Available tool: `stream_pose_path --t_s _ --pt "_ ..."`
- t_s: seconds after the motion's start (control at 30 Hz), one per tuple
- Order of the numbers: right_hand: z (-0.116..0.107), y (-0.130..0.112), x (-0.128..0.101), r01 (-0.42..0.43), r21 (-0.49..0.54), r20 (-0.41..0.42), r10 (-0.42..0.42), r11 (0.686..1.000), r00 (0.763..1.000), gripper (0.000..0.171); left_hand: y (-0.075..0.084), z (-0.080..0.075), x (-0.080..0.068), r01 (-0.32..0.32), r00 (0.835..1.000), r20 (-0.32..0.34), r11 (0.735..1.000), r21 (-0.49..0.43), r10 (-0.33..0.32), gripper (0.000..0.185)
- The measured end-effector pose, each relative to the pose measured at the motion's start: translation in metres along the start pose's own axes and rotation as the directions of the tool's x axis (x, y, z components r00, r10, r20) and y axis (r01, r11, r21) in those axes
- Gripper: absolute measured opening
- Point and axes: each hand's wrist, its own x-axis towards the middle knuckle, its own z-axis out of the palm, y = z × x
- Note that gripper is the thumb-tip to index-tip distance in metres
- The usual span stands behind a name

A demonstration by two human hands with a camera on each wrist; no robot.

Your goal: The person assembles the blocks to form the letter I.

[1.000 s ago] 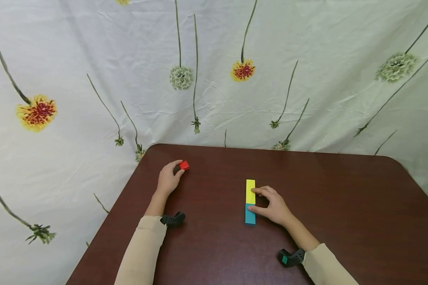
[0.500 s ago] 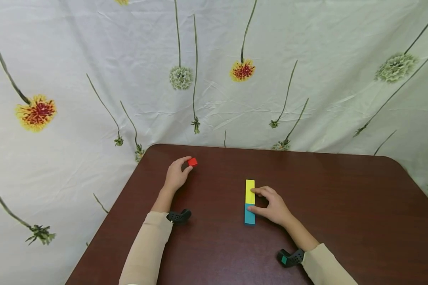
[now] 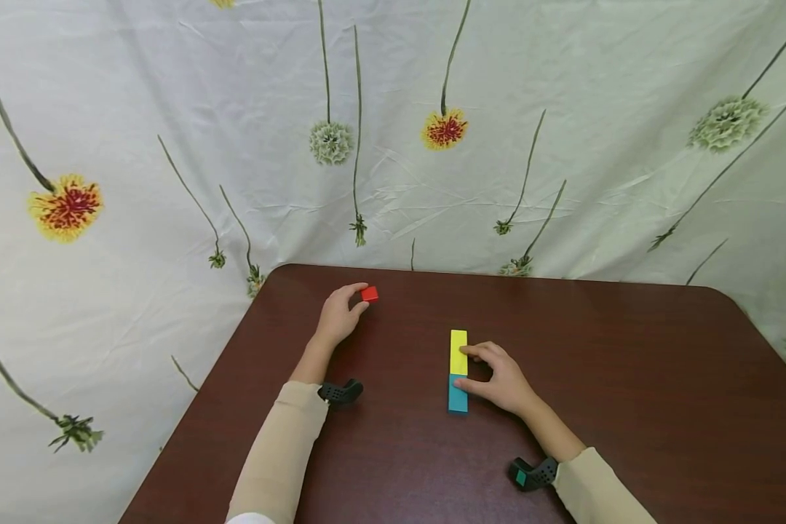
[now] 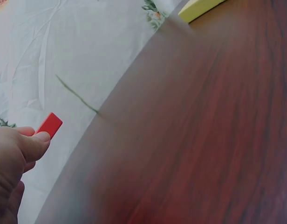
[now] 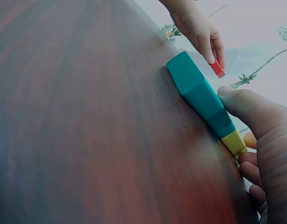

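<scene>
My left hand (image 3: 339,316) pinches a small red block (image 3: 370,294) between thumb and fingers, near the far left of the table. The left wrist view shows the red block (image 4: 49,125) sticking out past the thumb tip. In line on the table lie a yellow block (image 3: 458,351) and a blue block (image 3: 458,395), end to end. My right hand (image 3: 506,380) is at their right side, its thumb touching the blue block and its forefinger the yellow one. In the right wrist view the blue block (image 5: 204,100) hides much of the yellow block (image 5: 234,142).
The dark brown table (image 3: 596,349) has rounded far corners. Behind it hangs a pale cloth (image 3: 268,87) printed with flowers. Black bands (image 3: 340,392) sit on both wrists.
My left hand has carried the red block to the right and slightly away from me. The right hand and the yellow and blue blocks have stayed in place.
</scene>
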Motion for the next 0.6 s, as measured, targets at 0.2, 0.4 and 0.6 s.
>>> stream_pose_path --t_s 0.2,0.4,0.6 --pt "0.0 0.001 0.0 0.004 0.007 0.003 -0.004 1.0 1.0 0.056 0.012 0.006 0.004 -0.022 1.0 0.012 1.0 -0.014 0.022 0.043" --pt "0.0 0.001 0.001 -0.01 0.002 0.006 0.01 1.0 1.0 0.056 0.023 0.014 0.009 -0.044 0.999 0.03 0.999 -0.03 0.045 0.042" --pt "0.0 0.0 0.001 -0.02 0.012 0.012 0.02 1.0 1.0 0.056 0.031 0.026 0.014 -0.066 0.996 0.052 0.997 -0.042 0.068 0.042"
